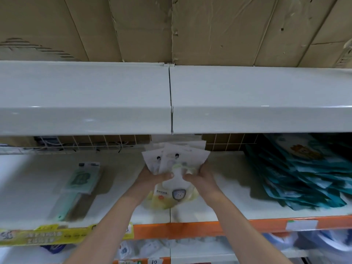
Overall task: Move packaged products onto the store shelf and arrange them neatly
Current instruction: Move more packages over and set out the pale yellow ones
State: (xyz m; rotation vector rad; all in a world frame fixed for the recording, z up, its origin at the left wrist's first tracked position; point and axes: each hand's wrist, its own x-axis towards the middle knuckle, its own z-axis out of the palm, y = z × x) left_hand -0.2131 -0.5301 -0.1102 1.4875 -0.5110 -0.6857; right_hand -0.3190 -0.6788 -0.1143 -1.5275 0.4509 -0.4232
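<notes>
Now both my hands reach into the middle shelf (219, 202), and between them I hold a fanned bundle of packs (171, 161). My left hand (152, 175) grips the bundle's left side, thumb curled over the front; my right hand (202, 173) grips its right side the same way, so the fingers of both are clamped on the packs. The bundle sits just above the shelf board, its long axis running away from me toward the wire back (91, 143), hang-holes at the far end. Both hands are equally near. The packs look white up top and pale yellow below, with a grey round emblem, soft and slippery. Teal packs (297, 178) lie heaped to the right, a green pack (82, 180) to the left.
</notes>
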